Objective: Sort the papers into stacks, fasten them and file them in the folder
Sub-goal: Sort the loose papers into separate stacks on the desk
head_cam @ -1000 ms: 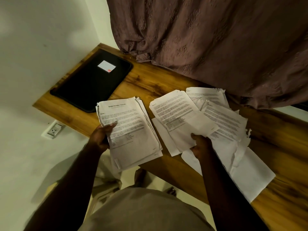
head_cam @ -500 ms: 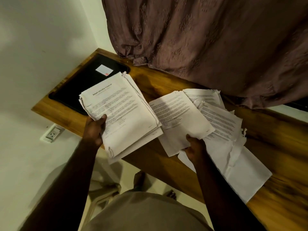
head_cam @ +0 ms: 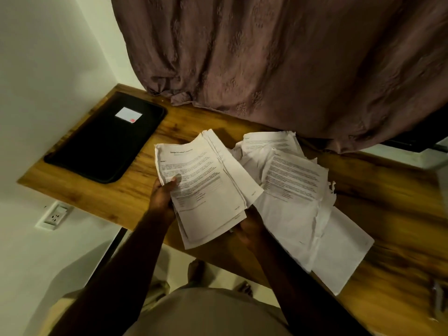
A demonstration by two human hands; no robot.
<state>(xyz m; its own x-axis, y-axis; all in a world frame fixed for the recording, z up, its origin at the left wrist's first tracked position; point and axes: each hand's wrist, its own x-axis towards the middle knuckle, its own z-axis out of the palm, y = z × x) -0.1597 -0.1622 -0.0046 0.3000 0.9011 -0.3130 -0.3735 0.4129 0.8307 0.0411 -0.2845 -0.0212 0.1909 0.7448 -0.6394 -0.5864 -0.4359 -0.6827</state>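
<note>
A stack of printed white papers (head_cam: 203, 187) is lifted above the wooden desk (head_cam: 140, 195). My left hand (head_cam: 163, 196) grips its left edge, thumb on the top sheet. My right hand (head_cam: 249, 230) is under the stack's lower right corner, fingers hidden by the sheets. Loose printed papers (head_cam: 295, 185) lie fanned on the desk to the right, some with torn edges. A black folder (head_cam: 106, 144) with a small white label lies shut at the desk's far left.
A brownish curtain (head_cam: 278, 57) hangs over the desk's back edge. A wall socket (head_cam: 55, 215) sits below the desk on the left wall. A small metal object (head_cam: 437, 298) lies at the desk's right end. My feet show on the floor below.
The stack in my left hand has swung right, over the loose papers. My right hand has left the single sheet it held and come under the stack's lower right corner.
</note>
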